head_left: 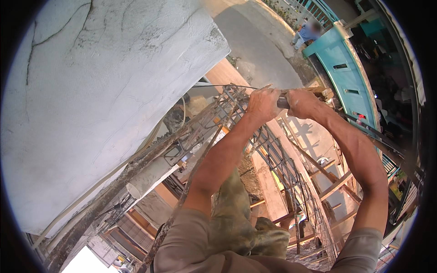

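Note:
Both of my arms stretch forward over a steel rebar cage (277, 152). My left hand (263, 105) is closed around a dark, thick bar (283, 102), perhaps a pipe or tool handle. Close beside it, my right hand (302, 104) is wrapped round the same bar. Only a short piece of the bar shows between the two fists; its ends are hidden. A rough piece of wood (324, 93) lies just past my right hand. By my left hand, the bent ends of the rebar (234, 93) stick up.
A cracked white wall (114, 91) fills the left side. Wooden planks (334, 186) and a long board (268, 182) lie below. A pale pipe (150, 175) runs low on the left. Beyond the road (255, 36), a person (306, 35) sits near a turquoise gate (339, 63).

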Available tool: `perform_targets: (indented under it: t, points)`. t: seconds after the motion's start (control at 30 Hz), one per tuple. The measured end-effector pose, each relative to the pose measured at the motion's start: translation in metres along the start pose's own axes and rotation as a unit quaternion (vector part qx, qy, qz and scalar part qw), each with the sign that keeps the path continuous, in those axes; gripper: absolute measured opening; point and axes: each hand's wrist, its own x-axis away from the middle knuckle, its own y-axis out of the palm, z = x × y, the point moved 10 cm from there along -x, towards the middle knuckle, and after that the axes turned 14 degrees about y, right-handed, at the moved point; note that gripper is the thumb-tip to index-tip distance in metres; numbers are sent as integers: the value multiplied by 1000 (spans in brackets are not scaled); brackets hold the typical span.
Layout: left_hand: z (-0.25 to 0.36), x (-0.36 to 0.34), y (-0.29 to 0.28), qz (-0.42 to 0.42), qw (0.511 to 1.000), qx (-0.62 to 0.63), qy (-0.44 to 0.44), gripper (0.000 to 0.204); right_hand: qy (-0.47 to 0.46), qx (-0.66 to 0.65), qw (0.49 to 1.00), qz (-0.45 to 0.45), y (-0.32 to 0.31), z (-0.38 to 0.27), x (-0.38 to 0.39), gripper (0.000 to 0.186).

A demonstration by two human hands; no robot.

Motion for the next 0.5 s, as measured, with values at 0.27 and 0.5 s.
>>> perform_targets:
  t: [0.27, 0.5]
  points:
    - [-4, 1, 14, -58, 998, -6, 1, 27, -54, 13, 978, 200, -14, -9, 27, 24]
    - [-10, -10, 12, -145, 987, 67, -32, 25, -61, 116, 953, 274, -13, -4, 22, 21]
